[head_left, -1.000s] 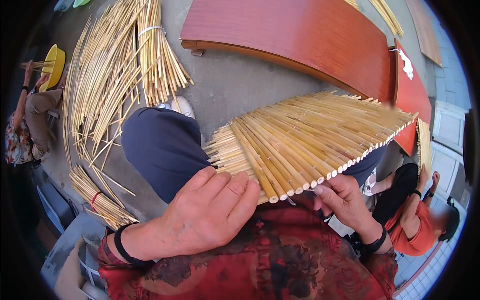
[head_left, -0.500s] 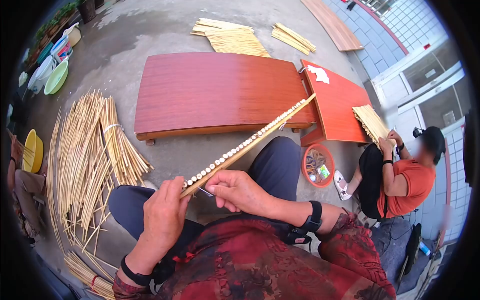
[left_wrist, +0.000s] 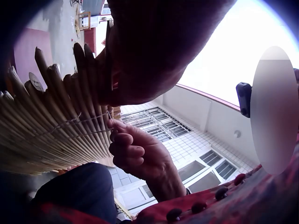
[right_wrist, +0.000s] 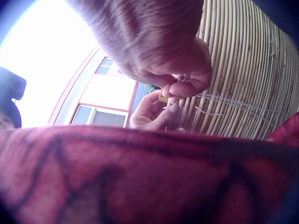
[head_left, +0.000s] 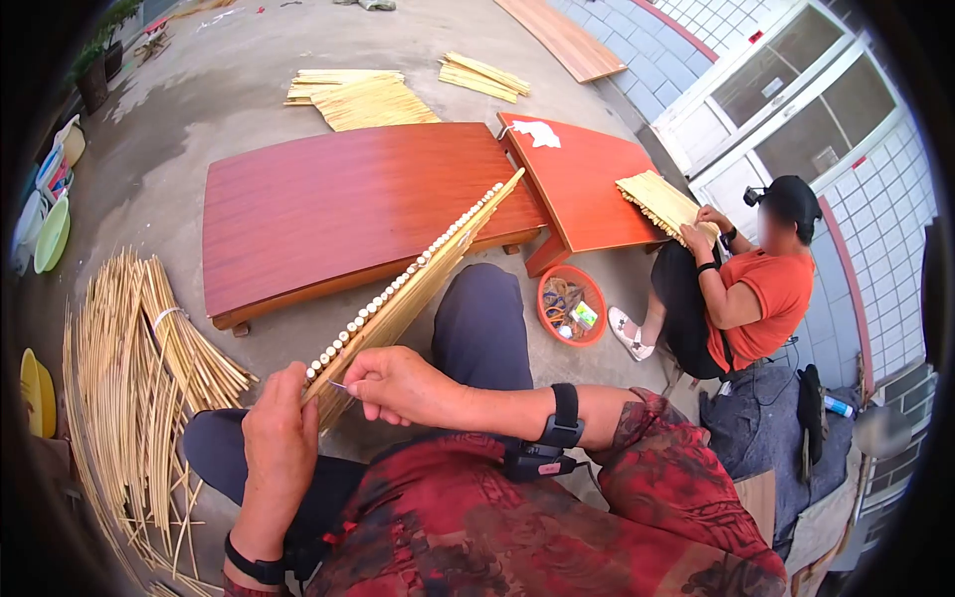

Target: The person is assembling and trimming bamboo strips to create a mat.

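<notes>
A mat of yellow stalks (head_left: 393, 315) sewn side by side stands tipped on its edge over my lap, with a row of pale cut ends along its upper side. My left hand (head_left: 278, 435) grips its near end, thumb and fingers round the outermost stalks. Close beside it, my right hand (head_left: 406, 386) pinches a thin metal needle (head_left: 338, 385) against the stalks. In the left wrist view, white thread (left_wrist: 79, 119) crosses the stalks toward the pinching fingertips. Rows of stitching (right_wrist: 229, 103) run across the mat in the right wrist view.
Loose stalks (head_left: 119, 388) lie on the ground at left. A low reddish table (head_left: 348, 199) stands ahead, joined by an orange-red one (head_left: 587, 184). An orange basket (head_left: 570, 305) sits near my knee. At right, a seated person (head_left: 756, 279) holds another mat (head_left: 657, 202).
The mat, broad side up across my lap a second ago, is now tipped on edge. My right hand came from beneath its edge to beside my left hand. The view has turned right.
</notes>
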Demonstrator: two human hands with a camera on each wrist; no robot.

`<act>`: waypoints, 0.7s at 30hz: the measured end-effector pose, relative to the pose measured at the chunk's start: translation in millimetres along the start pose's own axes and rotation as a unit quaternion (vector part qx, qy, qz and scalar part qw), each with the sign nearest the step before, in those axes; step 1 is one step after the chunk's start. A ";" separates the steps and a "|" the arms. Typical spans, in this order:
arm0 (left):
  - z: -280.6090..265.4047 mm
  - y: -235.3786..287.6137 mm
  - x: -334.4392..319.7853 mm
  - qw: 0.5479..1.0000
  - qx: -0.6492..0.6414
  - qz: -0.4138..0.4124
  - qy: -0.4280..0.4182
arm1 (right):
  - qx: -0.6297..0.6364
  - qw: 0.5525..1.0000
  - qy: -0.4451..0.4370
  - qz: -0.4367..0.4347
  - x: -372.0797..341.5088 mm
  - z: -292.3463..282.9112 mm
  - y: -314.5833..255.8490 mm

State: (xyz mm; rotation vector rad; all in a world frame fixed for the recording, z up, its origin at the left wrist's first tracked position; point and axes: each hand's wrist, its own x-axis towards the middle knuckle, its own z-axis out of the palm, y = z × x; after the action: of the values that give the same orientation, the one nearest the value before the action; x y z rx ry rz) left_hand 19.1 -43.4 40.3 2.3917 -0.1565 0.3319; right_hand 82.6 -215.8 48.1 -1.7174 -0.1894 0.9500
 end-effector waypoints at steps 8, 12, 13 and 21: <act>-1.0 -0.3 0.8 0.999 0.033 0.007 0.002 | 0.004 1.000 0.018 0.004 2.4 -1.7 -4.5; 4.8 4.8 -4.4 0.997 0.072 -0.026 0.013 | 0.026 0.999 0.016 0.022 0.4 -2.9 -4.8; 5.2 0.8 -4.0 0.998 0.049 -0.021 0.023 | 0.037 0.999 0.017 0.016 0.7 -0.5 -2.6; 5.8 -1.3 2.4 0.999 0.009 0.001 0.036 | 0.059 0.997 0.052 0.006 0.6 0.8 -1.7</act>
State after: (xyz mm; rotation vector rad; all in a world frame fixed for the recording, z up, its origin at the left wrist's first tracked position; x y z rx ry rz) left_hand 22.8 -46.4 35.9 2.3935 -0.1245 0.4217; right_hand 83.0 -214.3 49.2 -1.6569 -0.0526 0.8611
